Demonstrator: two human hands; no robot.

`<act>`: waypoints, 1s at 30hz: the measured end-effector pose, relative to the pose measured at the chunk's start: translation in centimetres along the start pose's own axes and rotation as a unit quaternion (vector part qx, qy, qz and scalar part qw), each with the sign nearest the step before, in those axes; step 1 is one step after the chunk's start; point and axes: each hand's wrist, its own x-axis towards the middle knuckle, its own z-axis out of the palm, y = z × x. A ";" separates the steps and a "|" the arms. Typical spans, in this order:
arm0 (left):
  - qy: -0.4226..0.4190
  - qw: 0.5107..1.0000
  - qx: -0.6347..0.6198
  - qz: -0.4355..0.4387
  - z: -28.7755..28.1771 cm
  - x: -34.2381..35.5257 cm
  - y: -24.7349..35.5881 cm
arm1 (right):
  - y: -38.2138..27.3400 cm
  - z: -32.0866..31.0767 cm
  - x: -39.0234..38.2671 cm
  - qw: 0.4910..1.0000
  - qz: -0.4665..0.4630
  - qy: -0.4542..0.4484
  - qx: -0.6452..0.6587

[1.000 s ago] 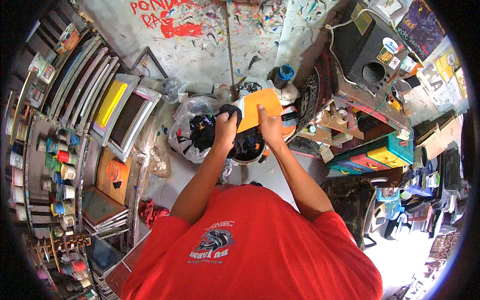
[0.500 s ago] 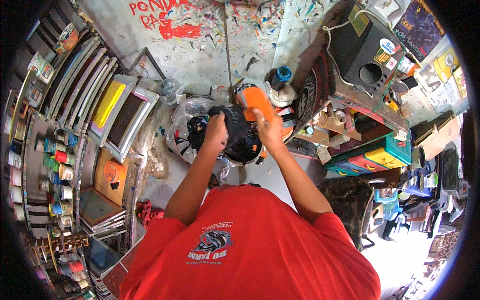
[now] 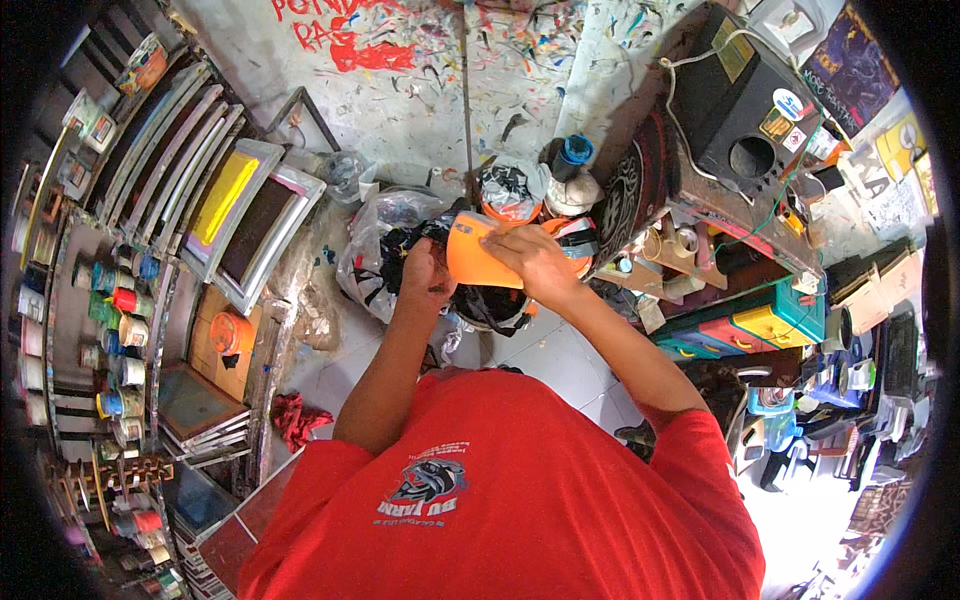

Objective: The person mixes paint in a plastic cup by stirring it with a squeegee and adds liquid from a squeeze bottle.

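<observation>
Orange sheet (image 3: 468, 258), bare and slightly bowed, is held up between the two hands, clear of any resting place; so the lifting is done and the setting down is not; the face I can see looks evenly orange but for a small greyish mark near its far left corner; its underside is hidden from me, so how much handling remains I can't judge.

Well off to the left of the fingers lean the framed screens (image 3: 240, 215); nearer, just left of the left hand's knuckles, a clear plastic bag (image 3: 360, 240) bulges with black scraps (image 3: 391, 262); the left hand (image 3: 425, 272) itself has its fingers curled in at the sheet's left edge; whether they pinch that edge, or bunch some dark cloth behind it, I cannot tell; under the fingers of both hands sits a round container (image 3: 497, 312) with dark stuff in it; the right hand (image 3: 540, 262) has its fingers laid out over the sheet's right part, gripping it, the thumb out of my sight; beyond those fingers stands a blue-topped pot (image 3: 572, 155); well to their right, a cluttered tabletop (image 3: 735, 215) carries a black speaker box (image 3: 735, 115).
</observation>
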 end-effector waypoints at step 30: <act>-0.285 0.956 -0.067 0.007 -3.9 5.1 0.8 | -0.2 3.2 0.1 0.515 0.503 0.247 0.649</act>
